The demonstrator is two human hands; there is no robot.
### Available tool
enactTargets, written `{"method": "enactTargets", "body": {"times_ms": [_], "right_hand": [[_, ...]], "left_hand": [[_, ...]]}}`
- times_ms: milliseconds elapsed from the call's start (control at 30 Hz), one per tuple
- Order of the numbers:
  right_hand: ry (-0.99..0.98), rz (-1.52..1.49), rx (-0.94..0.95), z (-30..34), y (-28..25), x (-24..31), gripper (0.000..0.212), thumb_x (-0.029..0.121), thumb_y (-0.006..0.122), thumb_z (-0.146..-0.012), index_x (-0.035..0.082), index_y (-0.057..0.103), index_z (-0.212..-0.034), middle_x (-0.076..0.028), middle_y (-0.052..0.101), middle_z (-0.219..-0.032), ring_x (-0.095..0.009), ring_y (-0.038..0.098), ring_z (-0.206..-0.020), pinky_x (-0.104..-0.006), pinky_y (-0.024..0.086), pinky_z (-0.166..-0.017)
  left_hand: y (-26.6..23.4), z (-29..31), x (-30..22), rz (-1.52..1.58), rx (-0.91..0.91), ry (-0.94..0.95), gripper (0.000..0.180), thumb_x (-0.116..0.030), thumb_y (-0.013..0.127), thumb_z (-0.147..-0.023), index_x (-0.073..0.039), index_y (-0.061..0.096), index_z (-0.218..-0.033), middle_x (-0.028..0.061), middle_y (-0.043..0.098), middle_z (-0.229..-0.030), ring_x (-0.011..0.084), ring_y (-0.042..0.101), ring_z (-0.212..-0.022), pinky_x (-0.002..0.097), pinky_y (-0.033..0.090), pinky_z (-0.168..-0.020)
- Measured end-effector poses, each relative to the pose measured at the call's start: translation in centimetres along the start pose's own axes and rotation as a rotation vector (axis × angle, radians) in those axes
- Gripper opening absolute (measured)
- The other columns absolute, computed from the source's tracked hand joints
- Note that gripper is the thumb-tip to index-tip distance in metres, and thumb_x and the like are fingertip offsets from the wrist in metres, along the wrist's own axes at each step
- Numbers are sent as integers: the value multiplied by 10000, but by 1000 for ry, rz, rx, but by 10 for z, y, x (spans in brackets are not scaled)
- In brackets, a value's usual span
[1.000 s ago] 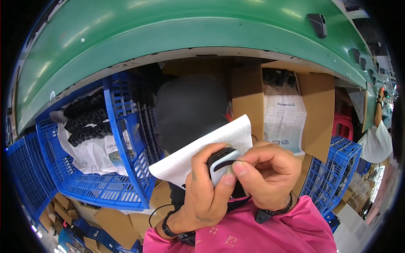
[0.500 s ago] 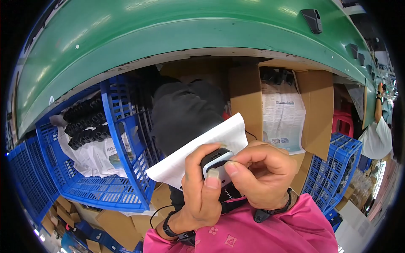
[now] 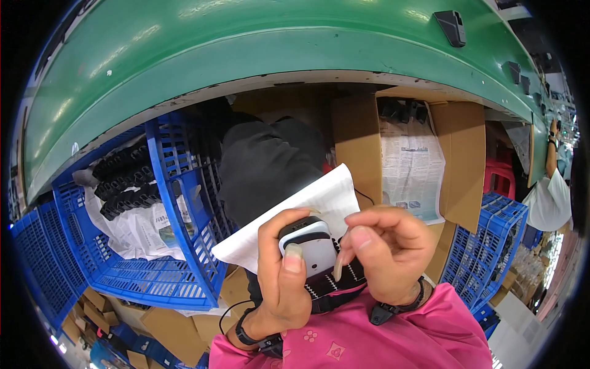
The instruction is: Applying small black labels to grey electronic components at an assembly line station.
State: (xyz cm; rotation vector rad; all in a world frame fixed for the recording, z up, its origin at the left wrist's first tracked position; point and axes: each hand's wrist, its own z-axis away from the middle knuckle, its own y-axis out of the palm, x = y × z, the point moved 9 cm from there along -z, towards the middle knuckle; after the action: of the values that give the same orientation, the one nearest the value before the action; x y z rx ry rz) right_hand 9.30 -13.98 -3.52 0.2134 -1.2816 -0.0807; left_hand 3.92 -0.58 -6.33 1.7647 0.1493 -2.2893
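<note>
Green conveyor bench [image 3: 246, 74], curved across the upper view, with small dark fittings [image 3: 452, 27] spaced along its far edge. Beneath it, storage:

- Blue plastic crate [image 3: 178, 184], left, paper-lined, holding rows of small black parts [image 3: 126, 181].
- Dark bag [image 3: 264, 166], centre, slumped under the bench.
- Cardboard box [image 3: 455, 160], right of centre, flaps open, lined with newspaper [image 3: 412, 166].
- Second blue crate [image 3: 485, 246], lower right; another person [image 3: 550, 197] in white stands well beyond it.

Item in hand: small device [image 3: 310, 252], rounded, white face with black rim, held close to the worker's chest, in front of a white paper sheet [image 3: 307, 209] that fans out behind it toward the upper left.

- Left hand [image 3: 279, 277]: fingers curled round the device from behind, thumb pressed flat along its left front. A firm grip.
- Right hand [image 3: 384, 252]: fingers bunched, thumb and forefinger pinched together at the device's right edge; what they pinch, if anything, cannot be made out. Appears to be a thin film or tab.

Step, by judgement: fine work on the face or edge of the device, likely peeling or seating something thin. Next move calls for a steady left hold while the right fingertips work at the edge with light, precise pressure.
</note>
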Motion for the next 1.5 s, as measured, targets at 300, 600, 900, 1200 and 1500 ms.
{"method": "enactTargets", "body": {"times_ms": [300,600,900,1200,1500], "right_hand": [[-114,126,89,-4,5,8,100,-68,655,-789,-100,634,-881,-116,641,-765,-91,595,-620,-196,462,-560],[-130,223,131,-3,10,7,81,-46,653,-799,-69,597,-854,-105,607,-770,-77,554,-589,-190,442,-522],[-119,222,127,-4,10,5,94,-55,651,-802,-55,578,-861,-85,589,-757,-66,537,-563,-187,426,-491],[-106,198,134,-6,10,0,40,-22,600,-845,-50,571,-849,-87,589,-760,-77,536,-564,-203,433,-505],[154,259,286,-19,23,-9,272,205,505,-937,-44,615,-939,-57,617,-755,-66,529,-626,-201,421,-577]], "left_hand": [[3,1,-9,55,17,-21,511,-379,349,-945,43,400,-1230,143,548,-1017,173,531,-896,290,428,-787],[4,0,-9,86,24,13,485,-328,370,-943,55,414,-1237,163,573,-1005,197,545,-893,318,435,-801],[4,-1,-9,65,33,9,483,-329,373,-940,50,421,-1235,164,571,-1011,204,546,-898,323,435,-804],[4,1,-6,97,27,-25,493,-342,368,-939,50,426,-1232,162,563,-1040,201,540,-918,317,428,-821],[6,-7,-17,105,-21,24,740,-572,227,-940,40,310,-1346,153,473,-1220,197,488,-1086,294,378,-929]]}}
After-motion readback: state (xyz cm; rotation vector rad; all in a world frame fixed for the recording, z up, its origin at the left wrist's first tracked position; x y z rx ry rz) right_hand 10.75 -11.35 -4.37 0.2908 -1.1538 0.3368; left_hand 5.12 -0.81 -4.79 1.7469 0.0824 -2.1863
